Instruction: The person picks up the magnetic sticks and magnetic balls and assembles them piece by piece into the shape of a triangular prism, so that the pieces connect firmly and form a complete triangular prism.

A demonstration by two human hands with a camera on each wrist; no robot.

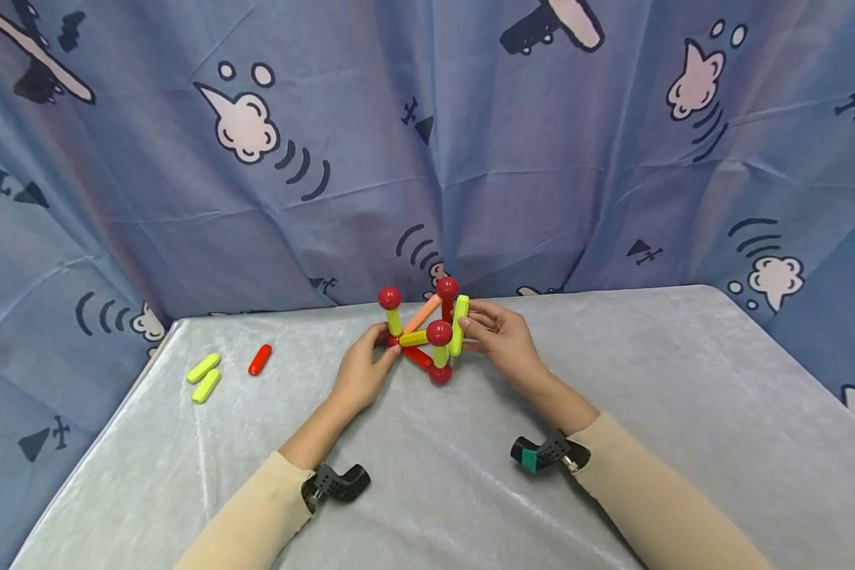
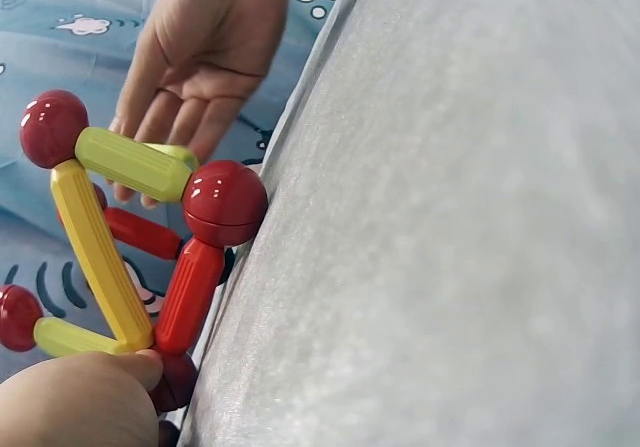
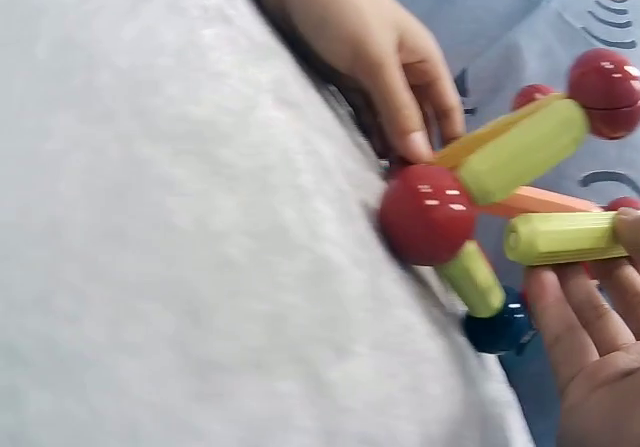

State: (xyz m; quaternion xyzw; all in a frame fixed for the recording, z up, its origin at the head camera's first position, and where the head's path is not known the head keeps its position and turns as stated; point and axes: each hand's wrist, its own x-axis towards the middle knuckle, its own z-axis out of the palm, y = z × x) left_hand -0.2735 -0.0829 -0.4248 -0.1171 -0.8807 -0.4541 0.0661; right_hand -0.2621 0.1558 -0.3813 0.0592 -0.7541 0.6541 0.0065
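Observation:
A frame of magnetic sticks and balls stands on the table between the hands, with upright yellow-green sticks, a yellow stick [image 2: 100, 252], a red stick [image 2: 190, 297] and an orange stick [image 1: 423, 313]. Red balls [image 1: 438, 332] cap its corners; a dark blue ball [image 3: 495, 322] shows low on it. My left hand [image 1: 363, 368] grips the lower left corner, its thumb on a red ball [image 2: 175, 380]. In my right hand [image 1: 502, 340], thumb and fingers pinch a loose yellow-green magnetic stick [image 1: 459, 324], held nearly upright beside the frame's right side. Whether it touches the frame I cannot tell.
On the left of the table lie two yellow-green sticks [image 1: 204, 376] and a red stick [image 1: 260, 359]. A blue patterned curtain [image 1: 370, 158] hangs behind the grey cloth-covered table [image 1: 613, 356]. Each wrist wears a black camera [image 1: 338, 483].

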